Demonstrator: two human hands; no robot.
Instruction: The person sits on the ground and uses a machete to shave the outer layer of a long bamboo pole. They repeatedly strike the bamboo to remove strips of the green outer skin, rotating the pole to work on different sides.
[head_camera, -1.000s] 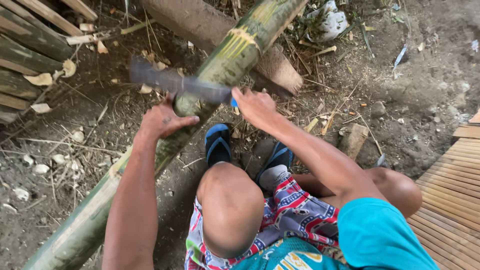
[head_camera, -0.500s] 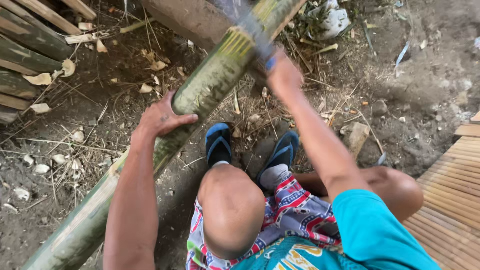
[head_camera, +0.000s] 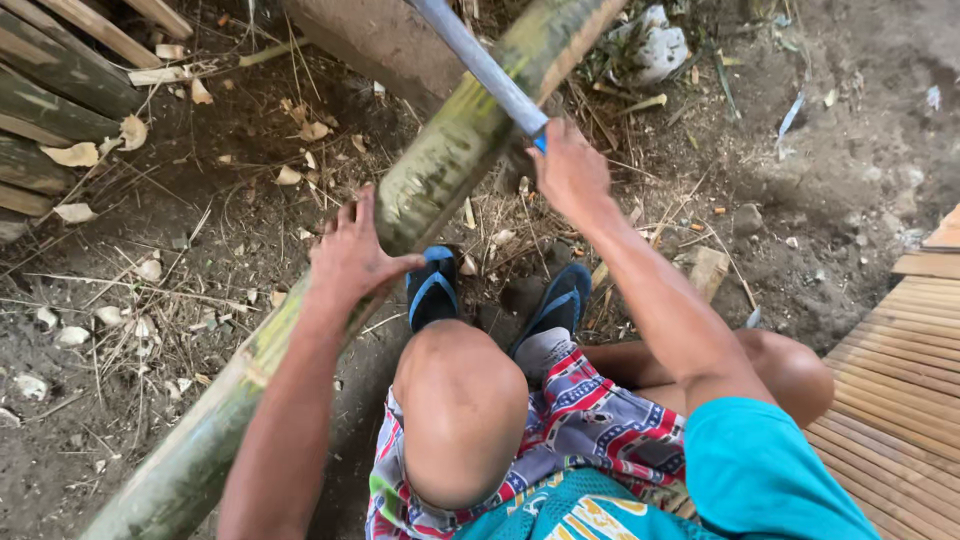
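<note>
At the upper left of the frame lie stacked split bamboo slats (head_camera: 50, 70) on bare dirt littered with dry husks. The left hand (head_camera: 352, 258) rests fingers spread and flat on the long green bamboo pole (head_camera: 440, 170), which runs diagonally from lower left to top centre. The pole looks stiff, heavy and smooth-skinned, likely slippery, so pinning it from above seems the sound hold. Its skin is mottled green with pale scraped patches. Blue sandals (head_camera: 432, 290) sit below it. The right hand (head_camera: 570, 170) is clenched around the blue-handled long-bladed knife (head_camera: 480, 62). Wooden slat decking (head_camera: 900, 370) fills the lower right.
</note>
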